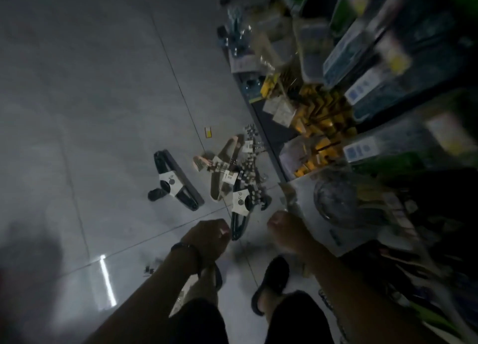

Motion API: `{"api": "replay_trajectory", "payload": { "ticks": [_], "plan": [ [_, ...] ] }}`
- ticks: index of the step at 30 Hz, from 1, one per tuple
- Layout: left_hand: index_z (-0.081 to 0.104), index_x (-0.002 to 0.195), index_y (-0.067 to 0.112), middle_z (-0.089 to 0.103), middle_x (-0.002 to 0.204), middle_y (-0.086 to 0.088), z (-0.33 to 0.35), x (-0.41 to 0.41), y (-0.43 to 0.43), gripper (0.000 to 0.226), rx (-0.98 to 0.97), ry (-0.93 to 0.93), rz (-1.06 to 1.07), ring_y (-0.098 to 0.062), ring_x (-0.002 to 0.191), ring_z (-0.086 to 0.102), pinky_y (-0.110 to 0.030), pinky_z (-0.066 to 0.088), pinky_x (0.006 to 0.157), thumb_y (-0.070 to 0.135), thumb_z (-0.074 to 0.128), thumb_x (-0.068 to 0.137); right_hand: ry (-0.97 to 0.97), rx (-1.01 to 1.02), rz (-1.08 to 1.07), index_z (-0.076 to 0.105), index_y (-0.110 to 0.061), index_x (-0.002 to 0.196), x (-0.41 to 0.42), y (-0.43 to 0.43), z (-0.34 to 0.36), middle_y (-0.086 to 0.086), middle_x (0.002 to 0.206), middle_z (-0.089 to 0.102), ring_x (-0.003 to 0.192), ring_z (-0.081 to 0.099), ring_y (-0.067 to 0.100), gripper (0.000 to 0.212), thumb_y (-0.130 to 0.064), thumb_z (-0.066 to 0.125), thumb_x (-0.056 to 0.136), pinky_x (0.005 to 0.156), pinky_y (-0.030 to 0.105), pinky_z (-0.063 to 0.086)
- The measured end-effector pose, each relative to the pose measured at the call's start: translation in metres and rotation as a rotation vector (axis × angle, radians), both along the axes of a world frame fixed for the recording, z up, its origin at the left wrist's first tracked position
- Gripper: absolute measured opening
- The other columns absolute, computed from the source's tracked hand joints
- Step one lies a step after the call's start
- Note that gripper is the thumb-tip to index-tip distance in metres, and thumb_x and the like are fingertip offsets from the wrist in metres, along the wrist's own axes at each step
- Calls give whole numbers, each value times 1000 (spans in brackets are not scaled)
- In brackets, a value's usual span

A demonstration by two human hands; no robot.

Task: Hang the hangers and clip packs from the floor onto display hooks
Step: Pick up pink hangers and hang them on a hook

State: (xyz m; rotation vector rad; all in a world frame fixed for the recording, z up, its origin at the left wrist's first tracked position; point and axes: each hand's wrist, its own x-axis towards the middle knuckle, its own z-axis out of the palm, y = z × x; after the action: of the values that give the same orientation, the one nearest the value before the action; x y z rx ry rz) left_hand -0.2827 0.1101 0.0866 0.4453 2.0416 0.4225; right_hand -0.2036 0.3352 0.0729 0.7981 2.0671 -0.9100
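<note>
Heap of hanger packs [222, 178] and clip packs [249, 147] lies tangled on the floor [103, 111], against the base of the display rack [362, 90]. One dark hanger pack [176, 183] lies apart, further left. Your left hand [209, 236] and right hand [284, 230] hang just short of the heap, fingers curled; whether either holds anything, cannot tell (frame blurred). Risk: lifting one hanger probably drags interlocked neighbours, scattering clips.

Small yellow card [208, 132] lying flat; blurred packaged goods [362, 59] crowd right.
</note>
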Motion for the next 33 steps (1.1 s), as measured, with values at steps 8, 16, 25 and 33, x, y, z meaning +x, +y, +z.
{"api": "replay_trajectory", "payload": {
  "ticks": [8,16,25,33],
  "plan": [
    [62,130,25,65,133,-1,-277,-57,22,30,-94,-45,98,-19,123,61,-38,52,106,38,56,104,-132,38,252,53,-12,130,-75,0,-281,9,116,68,90,62,17,26,-26,51,108,65,27,45],
    [39,151,25,39,152,-10,-540,-85,55,65,-131,123,305,-25,129,55,-16,47,84,17,71,94,169,445,492,30,-6,156,-175,17,-537,24,152,41,130,52,33,79,-29,73,93,101,43,53],
    [43,150,15,61,136,-14,-665,-100,84,57,-213,157,443,-30,115,66,-35,57,90,24,66,99,375,548,736,42,-14,141,-179,51,-637,22,141,47,112,62,35,60,-43,69,96,78,44,60],
    [49,140,29,70,105,-5,-650,-66,80,56,-314,15,383,-27,92,70,-41,65,76,29,72,88,138,347,30,33,-14,146,-142,115,-635,19,134,56,105,65,32,67,-58,55,100,77,42,61]
  ]
}}
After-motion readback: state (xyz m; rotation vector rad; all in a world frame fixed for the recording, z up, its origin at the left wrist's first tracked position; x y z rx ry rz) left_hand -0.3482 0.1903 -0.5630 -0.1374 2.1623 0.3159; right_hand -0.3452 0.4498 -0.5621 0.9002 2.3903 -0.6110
